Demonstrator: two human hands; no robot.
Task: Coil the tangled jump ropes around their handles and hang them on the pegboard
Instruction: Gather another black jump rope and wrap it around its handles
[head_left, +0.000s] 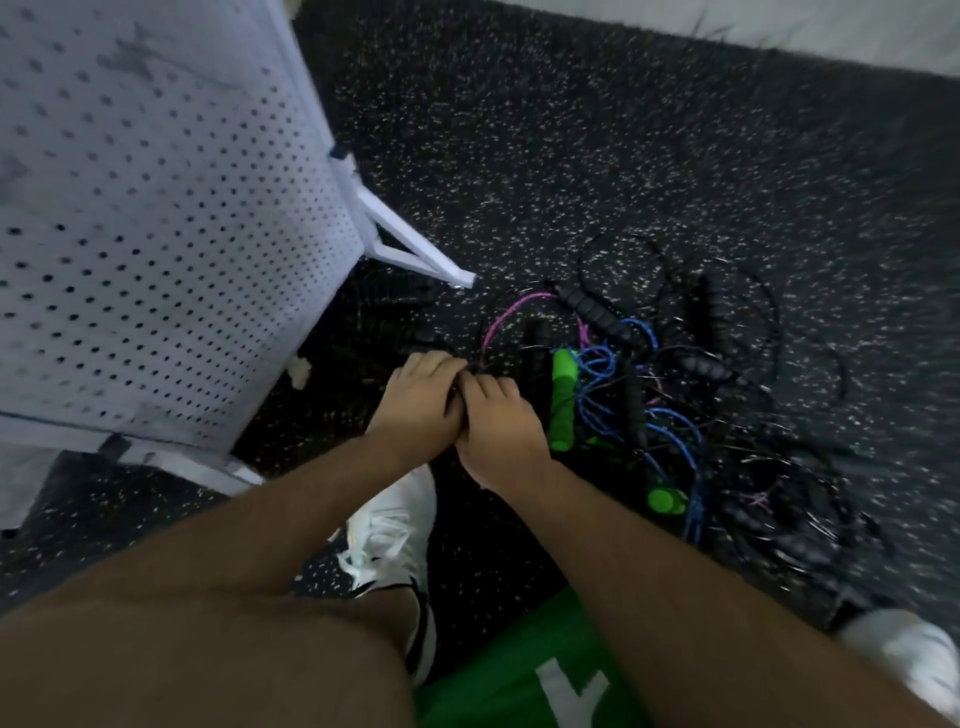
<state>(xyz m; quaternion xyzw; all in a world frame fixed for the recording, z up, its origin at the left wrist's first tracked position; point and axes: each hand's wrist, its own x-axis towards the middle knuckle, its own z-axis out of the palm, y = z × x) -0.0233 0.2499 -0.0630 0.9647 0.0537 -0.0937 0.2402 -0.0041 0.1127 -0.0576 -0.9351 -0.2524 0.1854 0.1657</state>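
1. black rubber gym floor (571, 130) flecked with white, and the view is motion-blurred.
2. the tangled jump ropes (649, 395) lie in a loose pile on that floor: thin black cords, a blue braided rope (675, 431), a pink rope (511, 312), ribbed black foam handles (597, 312) and two bright green handles (563, 397).
3. at the pile's left edge the left hand (415, 400) and right hand (501, 426) touch knuckle to knuckle, fingers curled on a thin black cord (470, 368); blur hides the exact grip.
4. left of the pile, well apart, stands a white pegboard (156, 234), its white stand foot (410, 244) reaching toward the ropes.
5. below the pile, a white shoe (389, 535) under the forearms.
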